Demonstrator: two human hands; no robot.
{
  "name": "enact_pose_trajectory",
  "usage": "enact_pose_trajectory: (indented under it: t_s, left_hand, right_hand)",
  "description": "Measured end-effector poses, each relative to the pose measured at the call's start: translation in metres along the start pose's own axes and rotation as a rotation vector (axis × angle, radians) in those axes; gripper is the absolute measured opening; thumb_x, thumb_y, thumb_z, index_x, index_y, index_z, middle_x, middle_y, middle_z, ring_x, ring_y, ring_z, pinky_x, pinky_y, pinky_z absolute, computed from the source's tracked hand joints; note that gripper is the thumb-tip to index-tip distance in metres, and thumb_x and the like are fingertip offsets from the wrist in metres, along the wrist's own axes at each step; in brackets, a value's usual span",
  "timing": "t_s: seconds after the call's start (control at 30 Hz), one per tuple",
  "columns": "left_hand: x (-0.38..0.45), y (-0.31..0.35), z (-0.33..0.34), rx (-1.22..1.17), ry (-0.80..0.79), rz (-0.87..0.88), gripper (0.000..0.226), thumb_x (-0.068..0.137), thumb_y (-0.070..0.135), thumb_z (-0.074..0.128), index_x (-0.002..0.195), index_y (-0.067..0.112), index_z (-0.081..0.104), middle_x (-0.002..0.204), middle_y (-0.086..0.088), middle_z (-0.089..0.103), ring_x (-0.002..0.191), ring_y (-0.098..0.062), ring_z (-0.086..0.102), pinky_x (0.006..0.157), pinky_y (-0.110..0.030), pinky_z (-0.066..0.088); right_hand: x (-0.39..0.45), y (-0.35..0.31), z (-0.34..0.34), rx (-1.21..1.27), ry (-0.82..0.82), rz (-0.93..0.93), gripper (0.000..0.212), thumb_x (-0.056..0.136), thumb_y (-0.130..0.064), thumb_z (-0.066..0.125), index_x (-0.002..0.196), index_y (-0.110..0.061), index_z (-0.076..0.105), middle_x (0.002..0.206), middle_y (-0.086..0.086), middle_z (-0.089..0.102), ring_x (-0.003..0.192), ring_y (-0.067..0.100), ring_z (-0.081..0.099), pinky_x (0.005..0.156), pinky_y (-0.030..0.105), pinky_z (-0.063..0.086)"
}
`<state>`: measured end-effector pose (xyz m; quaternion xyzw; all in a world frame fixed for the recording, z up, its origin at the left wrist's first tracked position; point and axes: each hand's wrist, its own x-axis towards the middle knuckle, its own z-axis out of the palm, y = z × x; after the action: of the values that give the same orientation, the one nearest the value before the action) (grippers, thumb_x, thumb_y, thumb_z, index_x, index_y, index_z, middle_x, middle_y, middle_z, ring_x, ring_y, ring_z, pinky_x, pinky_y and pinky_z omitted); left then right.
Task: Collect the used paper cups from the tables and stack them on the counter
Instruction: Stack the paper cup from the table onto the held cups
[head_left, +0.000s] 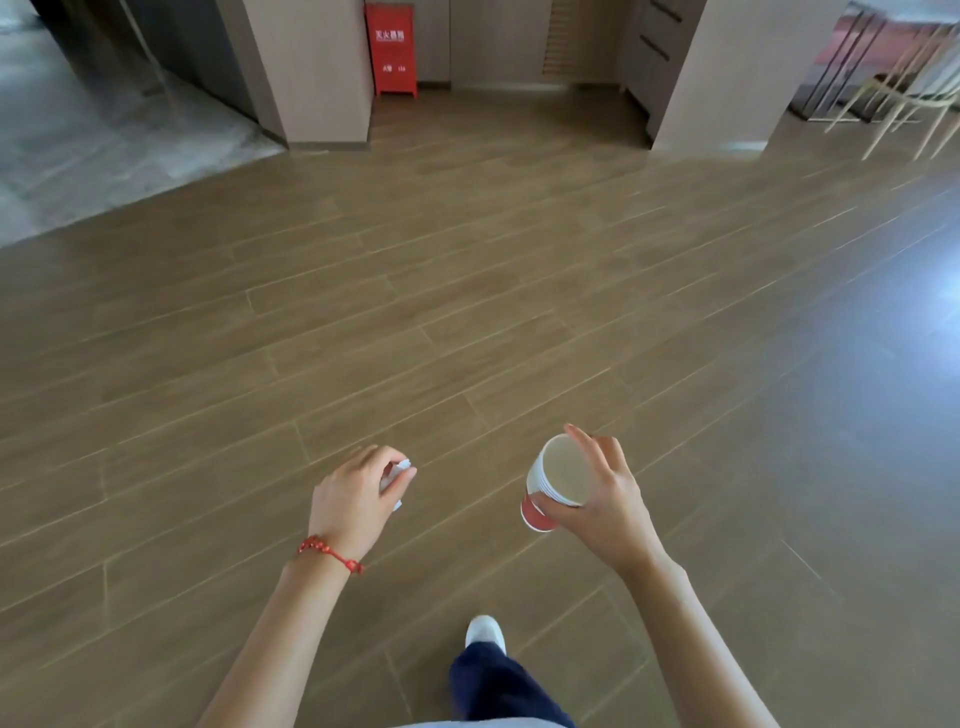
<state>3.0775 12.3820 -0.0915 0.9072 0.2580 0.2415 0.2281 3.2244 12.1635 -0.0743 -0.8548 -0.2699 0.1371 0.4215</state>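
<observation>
My right hand (605, 499) grips a nested stack of red and white paper cups (553, 483), tilted so the open mouth faces up and left. Several rims show at the stack's top. My left hand (358, 499), with a red bead bracelet on its wrist, is curled round a small crumpled white thing (397, 475), mostly hidden by the fingers; what it is I cannot tell. Both hands hover over a brown wood-plank floor (467, 312). No table or counter is in view.
A red fire-equipment cabinet (390, 49) stands at the far wall between beige pillars (311, 73). Pale chairs (898, 88) stand at the far right. Grey stone flooring (78, 130) lies at the far left. My white shoe (485, 631) and dark trouser leg show below.
</observation>
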Motion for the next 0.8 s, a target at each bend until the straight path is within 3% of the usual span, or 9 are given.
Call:
enact_pose_trajectory:
  t_s: [0.17,0.37,0.6,0.8]
  left_hand:
    - [0.106,0.002,0.036,0.007,-0.003,0.005,0.010,0.071,0.025,0.065,0.072,0.016,0.064,0.062,0.009,0.056,0.058,-0.009,0.048,0.046,-0.009,0.027]
    - [0.220,-0.020,0.086,0.018,-0.045,-0.014,0.014,0.070,0.012,0.078,0.073,0.014,0.064,0.063,0.012,0.053,0.052,-0.011,0.051,0.044,-0.017,0.034]
    - [0.408,-0.047,0.144,-0.016,-0.056,0.000,0.014,0.071,0.011,0.077,0.074,0.015,0.065,0.063,0.011,0.053,0.052,-0.011,0.049,0.044,-0.017,0.032]
    - [0.561,-0.059,0.169,-0.009,-0.039,0.023,0.014,0.071,0.011,0.078,0.074,0.015,0.065,0.064,0.009,0.055,0.056,-0.014,0.050,0.047,-0.019,0.030]
  right_hand:
    - [0.114,0.002,-0.025,-0.018,-0.028,-0.003,0.081,0.066,-0.028,0.080,0.133,-0.035,0.035,0.117,-0.014,0.036,0.101,0.009,0.043,0.080,0.020,0.036]
    - [0.239,0.014,-0.026,-0.038,-0.034,0.002,0.079,0.066,-0.030,0.079,0.132,-0.035,0.036,0.118,-0.015,0.037,0.099,0.005,0.044,0.079,0.015,0.034]
    - [0.424,0.016,-0.028,-0.045,0.023,0.008,0.079,0.067,-0.031,0.079,0.133,-0.033,0.036,0.117,-0.015,0.037,0.102,0.006,0.043,0.075,0.009,0.034]
    - [0.563,-0.002,-0.039,-0.068,0.069,-0.003,0.082,0.065,-0.031,0.080,0.133,-0.034,0.036,0.117,-0.015,0.037,0.103,0.006,0.043,0.082,0.017,0.034]
